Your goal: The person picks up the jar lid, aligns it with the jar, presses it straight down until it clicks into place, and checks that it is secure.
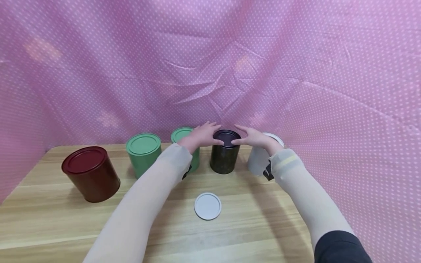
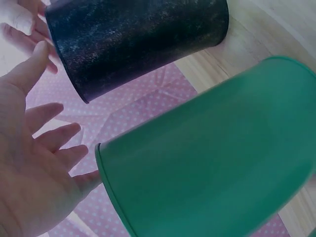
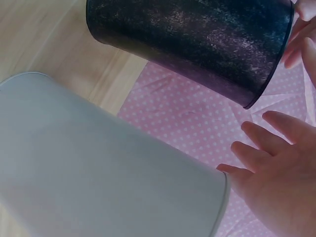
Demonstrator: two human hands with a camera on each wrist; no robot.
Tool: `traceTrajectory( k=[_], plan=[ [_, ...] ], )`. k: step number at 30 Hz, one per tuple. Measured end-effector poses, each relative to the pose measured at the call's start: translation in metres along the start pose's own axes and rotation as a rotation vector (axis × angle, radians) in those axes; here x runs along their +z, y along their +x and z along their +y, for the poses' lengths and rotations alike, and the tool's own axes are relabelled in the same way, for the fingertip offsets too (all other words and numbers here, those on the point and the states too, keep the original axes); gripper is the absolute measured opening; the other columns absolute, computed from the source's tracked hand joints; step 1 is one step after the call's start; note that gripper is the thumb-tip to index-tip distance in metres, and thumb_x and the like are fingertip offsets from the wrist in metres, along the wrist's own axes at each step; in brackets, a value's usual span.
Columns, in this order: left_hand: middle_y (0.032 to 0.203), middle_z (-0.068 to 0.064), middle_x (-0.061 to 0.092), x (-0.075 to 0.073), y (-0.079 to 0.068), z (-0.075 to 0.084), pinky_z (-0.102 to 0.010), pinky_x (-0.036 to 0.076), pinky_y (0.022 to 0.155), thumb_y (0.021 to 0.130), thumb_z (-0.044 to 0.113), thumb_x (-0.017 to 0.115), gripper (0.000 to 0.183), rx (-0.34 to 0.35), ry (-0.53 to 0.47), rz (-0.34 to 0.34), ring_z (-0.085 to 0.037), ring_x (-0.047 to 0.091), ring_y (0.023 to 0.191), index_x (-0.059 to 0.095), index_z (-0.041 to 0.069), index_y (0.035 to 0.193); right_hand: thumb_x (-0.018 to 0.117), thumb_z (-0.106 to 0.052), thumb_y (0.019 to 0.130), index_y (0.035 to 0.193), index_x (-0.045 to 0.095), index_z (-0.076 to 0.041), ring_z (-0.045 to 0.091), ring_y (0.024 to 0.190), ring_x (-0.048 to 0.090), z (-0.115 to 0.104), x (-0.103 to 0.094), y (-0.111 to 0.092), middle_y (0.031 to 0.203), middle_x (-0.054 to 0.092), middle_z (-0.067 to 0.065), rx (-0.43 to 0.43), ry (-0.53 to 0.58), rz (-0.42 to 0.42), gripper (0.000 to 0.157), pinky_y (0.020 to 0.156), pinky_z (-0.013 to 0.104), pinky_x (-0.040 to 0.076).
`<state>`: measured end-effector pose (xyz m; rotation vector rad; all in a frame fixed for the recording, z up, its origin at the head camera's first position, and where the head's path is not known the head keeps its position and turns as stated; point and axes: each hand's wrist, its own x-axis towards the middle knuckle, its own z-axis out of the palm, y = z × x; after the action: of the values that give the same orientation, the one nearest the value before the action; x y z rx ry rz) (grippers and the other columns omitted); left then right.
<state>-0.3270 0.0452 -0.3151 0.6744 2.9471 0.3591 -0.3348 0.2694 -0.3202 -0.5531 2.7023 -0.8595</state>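
Observation:
A black lidded can (image 1: 224,159) stands upright between the two hands. My left hand (image 1: 203,136) is at its rim on the left, fingers spread and thumb toward the lid. From the other side my right hand (image 1: 253,138) reaches the rim with its thumb stretched over the edge. In the left wrist view the left fingers (image 2: 52,118) are nearly straight, beside the top of a green can (image 2: 212,158). The right wrist view shows the right fingers (image 3: 261,143) spread near the top edge of a white can (image 3: 108,158).
A dark red can (image 1: 93,175) stands at the left, then another green can (image 1: 144,157). One round white lid (image 1: 208,206) lies flat on the wooden table (image 1: 250,230) in front of the black can. Pink dotted cloth (image 1: 210,73) hangs behind and at both sides.

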Motion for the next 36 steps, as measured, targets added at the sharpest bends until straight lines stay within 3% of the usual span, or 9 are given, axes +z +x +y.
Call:
traceTrajectory(
  k=[9,15,28,36],
  plan=[
    [0.159,-0.011,0.026,0.001,-0.016,-0.001,-0.054,0.016,0.120,0.092,0.054,0.056,0.078,0.040,-0.028,0.073,-0.033,0.016,0.149,0.028,0.015,0.153,0.061,-0.045,0.093,0.156,0.018,-0.017,0.037,0.149,0.008,-0.007,0.001,-0.010,0.161,0.012,0.019,-0.038,-0.054,0.006,0.081,0.119,0.057,0.014],
    [0.160,-0.007,0.025,0.005,-0.033,0.000,-0.052,0.017,0.120,0.091,0.057,0.057,0.079,0.079,-0.023,0.117,-0.029,0.016,0.149,0.030,0.016,0.153,0.062,-0.037,0.094,0.156,0.016,-0.010,0.037,0.150,0.000,-0.011,0.009,-0.022,0.162,0.010,0.018,-0.129,-0.071,0.041,0.081,0.119,0.059,0.007],
    [0.158,-0.008,0.029,0.023,-0.075,-0.003,-0.052,0.023,0.118,0.088,0.055,0.062,0.079,0.162,0.005,0.225,-0.031,0.020,0.148,0.036,0.014,0.150,0.067,-0.033,0.091,0.155,0.019,-0.008,0.040,0.149,0.000,-0.013,0.041,-0.052,0.161,0.011,0.019,-0.250,-0.093,0.125,0.083,0.118,0.060,0.006],
    [0.157,-0.014,0.029,0.042,-0.101,-0.011,-0.054,0.022,0.117,0.087,0.053,0.063,0.083,0.215,0.038,0.232,-0.036,0.021,0.147,0.032,0.012,0.152,0.071,-0.028,0.088,0.153,0.022,-0.003,0.045,0.147,0.004,-0.012,0.064,-0.074,0.160,0.013,0.023,-0.340,-0.108,0.174,0.085,0.117,0.061,0.014]
  ],
)
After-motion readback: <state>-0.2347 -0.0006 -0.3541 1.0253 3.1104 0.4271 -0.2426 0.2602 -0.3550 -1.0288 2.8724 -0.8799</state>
